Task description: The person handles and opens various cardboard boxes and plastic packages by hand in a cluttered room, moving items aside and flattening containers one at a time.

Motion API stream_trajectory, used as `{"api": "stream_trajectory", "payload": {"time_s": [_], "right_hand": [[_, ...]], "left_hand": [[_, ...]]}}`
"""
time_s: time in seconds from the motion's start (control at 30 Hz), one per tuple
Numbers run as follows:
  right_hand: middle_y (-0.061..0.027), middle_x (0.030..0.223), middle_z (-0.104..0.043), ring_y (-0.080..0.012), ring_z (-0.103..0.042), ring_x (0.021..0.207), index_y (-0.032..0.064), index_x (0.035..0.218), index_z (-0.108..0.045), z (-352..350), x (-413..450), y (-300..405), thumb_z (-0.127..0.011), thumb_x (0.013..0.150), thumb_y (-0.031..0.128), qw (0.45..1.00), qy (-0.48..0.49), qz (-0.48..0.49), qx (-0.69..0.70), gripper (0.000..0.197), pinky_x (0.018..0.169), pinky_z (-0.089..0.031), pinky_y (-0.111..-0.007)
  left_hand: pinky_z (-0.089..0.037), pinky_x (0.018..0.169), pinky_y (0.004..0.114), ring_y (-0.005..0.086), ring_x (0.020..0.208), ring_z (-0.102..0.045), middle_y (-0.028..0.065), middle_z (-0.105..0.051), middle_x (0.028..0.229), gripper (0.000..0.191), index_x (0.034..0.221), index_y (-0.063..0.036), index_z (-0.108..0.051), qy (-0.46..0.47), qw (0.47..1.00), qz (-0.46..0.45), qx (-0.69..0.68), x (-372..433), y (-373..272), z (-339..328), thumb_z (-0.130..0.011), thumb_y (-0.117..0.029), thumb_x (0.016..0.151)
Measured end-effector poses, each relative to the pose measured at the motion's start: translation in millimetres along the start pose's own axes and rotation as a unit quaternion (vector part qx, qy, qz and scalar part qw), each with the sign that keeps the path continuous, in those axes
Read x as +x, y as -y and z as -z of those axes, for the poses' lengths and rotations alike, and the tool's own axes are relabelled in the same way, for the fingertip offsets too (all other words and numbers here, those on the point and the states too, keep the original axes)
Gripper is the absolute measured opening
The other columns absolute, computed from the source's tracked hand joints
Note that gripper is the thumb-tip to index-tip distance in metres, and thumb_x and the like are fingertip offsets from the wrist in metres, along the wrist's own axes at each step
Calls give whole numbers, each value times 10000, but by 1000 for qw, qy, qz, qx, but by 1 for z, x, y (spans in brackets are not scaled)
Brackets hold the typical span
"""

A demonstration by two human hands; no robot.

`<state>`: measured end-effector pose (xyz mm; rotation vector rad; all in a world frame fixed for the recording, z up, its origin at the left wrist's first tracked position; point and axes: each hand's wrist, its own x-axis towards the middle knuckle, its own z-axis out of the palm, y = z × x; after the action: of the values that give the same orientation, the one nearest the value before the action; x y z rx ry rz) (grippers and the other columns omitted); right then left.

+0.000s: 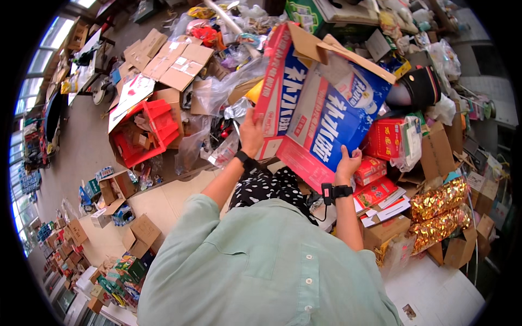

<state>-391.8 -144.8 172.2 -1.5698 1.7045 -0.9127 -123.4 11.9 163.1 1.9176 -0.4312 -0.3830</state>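
In front of my body a large blue and red printed cardboard carton (326, 110) is held up, tilted, its brown flaps spread at the far end. My left hand (251, 132) grips its red left side near the lower corner. At the lower right edge my right hand (348, 164) holds the carton, thumb raised against the blue panel. Just right of that hand lie a red gift box (383, 138) and smaller red packets (369, 170). Clear plastic sheeting (234, 91) and crumpled foil lie left of the carton, near my left hand.
A red plastic bin (151, 130) lies tipped on the left, beside flattened brown cardboard (177, 65). Gold foil rolls (440, 199) and open cartons are piled on the right. Mixed bags and a white tube (232, 24) heap up ahead. Several small boxes (140, 234) stand on the floor lower left.
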Motion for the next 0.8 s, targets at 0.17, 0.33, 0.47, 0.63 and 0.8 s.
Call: {"api": "stream_trajectory", "payload": {"time_s": [0.17,0.33,0.47,0.63,0.8], "right_hand": [[11,758,-324,-135,-330,703,81,773,-351,-9,-11,27,-766,789,67,995,80,53,1,416,655,-340,-280],[39,768,-307,-90,-317,722,122,775,-335,7,-12,25,-749,806,14,982,104,18,156,429,676,-326,-235],[54,770,-294,-72,-317,705,134,771,-328,24,-8,46,-757,813,25,973,136,-7,185,445,664,-313,-210],[-75,659,-410,-227,-417,625,8,765,-414,15,23,17,-658,871,118,993,30,104,54,288,616,-389,-365],[-175,809,-666,-271,-665,746,2,783,-447,42,24,-20,-630,867,156,997,-36,70,6,254,655,-485,-378]], "left_hand": [[-512,805,303,166,927,-652,119,-670,1080,358,1236,7,-519,176,975,89,-107,23,96,96,-640,-97,916],[-501,862,274,124,964,-624,49,-667,1087,338,1215,-2,-561,302,909,236,-167,7,87,147,-663,-130,919],[-494,871,286,125,966,-625,54,-678,1092,309,1187,-8,-592,251,911,242,-219,-15,88,161,-662,-166,931],[-530,884,331,185,1009,-651,88,-655,1157,311,1254,-30,-519,175,894,225,-345,-34,55,158,-592,-114,963],[-511,934,369,236,1091,-613,118,-596,1253,422,1345,-29,-460,116,922,177,-324,10,46,184,-595,-171,971]]}}
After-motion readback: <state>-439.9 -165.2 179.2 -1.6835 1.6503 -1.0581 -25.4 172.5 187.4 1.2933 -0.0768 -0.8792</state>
